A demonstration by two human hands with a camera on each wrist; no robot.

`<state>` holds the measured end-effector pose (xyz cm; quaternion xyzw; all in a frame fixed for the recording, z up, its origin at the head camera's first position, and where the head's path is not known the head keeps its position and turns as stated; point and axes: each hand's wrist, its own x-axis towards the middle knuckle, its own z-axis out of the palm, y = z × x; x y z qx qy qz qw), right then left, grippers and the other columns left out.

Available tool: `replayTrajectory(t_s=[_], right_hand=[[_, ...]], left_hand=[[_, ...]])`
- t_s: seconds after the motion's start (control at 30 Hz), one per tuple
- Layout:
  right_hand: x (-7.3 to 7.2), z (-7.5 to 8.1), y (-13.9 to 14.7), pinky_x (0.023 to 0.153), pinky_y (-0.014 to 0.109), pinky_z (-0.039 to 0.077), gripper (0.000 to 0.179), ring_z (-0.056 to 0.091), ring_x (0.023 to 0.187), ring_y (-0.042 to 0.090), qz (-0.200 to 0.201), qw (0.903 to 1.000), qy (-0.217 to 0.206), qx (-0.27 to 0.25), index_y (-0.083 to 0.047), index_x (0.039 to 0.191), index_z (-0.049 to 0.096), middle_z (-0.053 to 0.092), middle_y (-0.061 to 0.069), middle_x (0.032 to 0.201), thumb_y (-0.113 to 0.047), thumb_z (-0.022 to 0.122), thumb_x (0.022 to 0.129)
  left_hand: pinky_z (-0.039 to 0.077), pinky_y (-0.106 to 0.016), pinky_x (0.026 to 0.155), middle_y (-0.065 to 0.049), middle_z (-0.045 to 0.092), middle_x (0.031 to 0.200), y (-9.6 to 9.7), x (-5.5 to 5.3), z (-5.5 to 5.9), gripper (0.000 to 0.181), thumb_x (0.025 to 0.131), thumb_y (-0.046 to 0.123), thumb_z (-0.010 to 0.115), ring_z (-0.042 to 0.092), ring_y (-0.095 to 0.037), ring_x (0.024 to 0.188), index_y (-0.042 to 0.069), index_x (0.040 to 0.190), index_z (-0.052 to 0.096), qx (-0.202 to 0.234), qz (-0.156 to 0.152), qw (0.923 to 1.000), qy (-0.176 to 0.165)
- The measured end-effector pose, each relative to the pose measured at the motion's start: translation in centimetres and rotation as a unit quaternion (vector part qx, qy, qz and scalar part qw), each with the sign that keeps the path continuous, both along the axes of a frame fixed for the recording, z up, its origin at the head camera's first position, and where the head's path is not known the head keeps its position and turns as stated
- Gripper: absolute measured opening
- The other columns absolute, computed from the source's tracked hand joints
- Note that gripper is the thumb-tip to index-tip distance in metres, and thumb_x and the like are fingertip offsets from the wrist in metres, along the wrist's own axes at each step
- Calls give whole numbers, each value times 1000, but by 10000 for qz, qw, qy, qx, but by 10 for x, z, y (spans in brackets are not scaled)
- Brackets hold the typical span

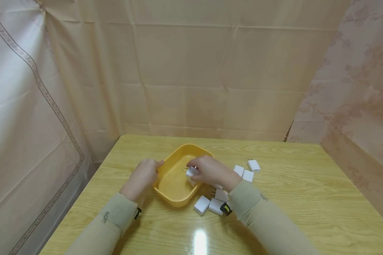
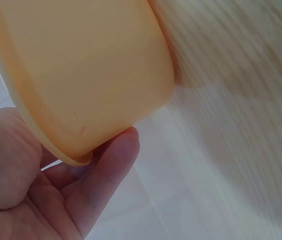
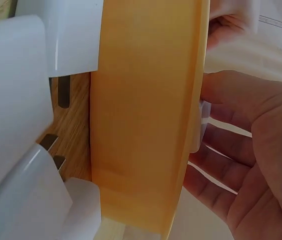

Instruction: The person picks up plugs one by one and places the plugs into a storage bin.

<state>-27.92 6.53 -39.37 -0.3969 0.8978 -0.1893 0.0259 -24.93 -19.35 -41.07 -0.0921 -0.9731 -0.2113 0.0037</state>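
Note:
A yellow plastic bin (image 1: 172,182) stands on the wooden table. My left hand (image 1: 145,173) grips its left rim; in the left wrist view, fingers (image 2: 112,167) press the bin's outer wall just under the lip. Over the right side of the bin, my right hand (image 1: 208,170) pinches a white plug adapter (image 1: 192,173) whose metal prongs point left. Seen from the right wrist, the bin's wall (image 3: 143,115) hides most of that adapter. Several more white adapters (image 1: 202,205) lie right of the bin, some partly covered by the right forearm.
Farther right on the table (image 1: 306,191) lies a white adapter (image 1: 253,165) with two others close by. A beige curtain (image 1: 191,71) hangs behind the table, with patterned cloth (image 1: 364,106) along the right and pale cloth (image 1: 28,117) on the left.

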Motion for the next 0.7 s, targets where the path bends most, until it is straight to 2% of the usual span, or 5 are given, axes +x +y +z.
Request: replayTrajectory(t_s=[0.4, 0.7], right_hand=[[3, -3, -4, 77, 29, 51, 39, 59, 85, 11, -18, 9998, -176, 79, -8, 126, 71, 72, 0, 114, -21, 78, 90], [6, -3, -6, 86, 34, 54, 40, 66, 98, 17, 69, 9995, -261, 143, -5, 129, 69, 70, 5, 124, -20, 76, 93]], left_hand=[[37, -25, 47, -18, 62, 135, 0, 0, 1, 47, 92, -12, 57, 42, -16, 55, 1, 137, 62, -20, -32, 10000, 62], [40, -27, 48, -18, 66, 130, -1, -2, -1, 43, 93, -9, 60, 46, -18, 57, 2, 135, 64, -136, 19, 9998, 110]])
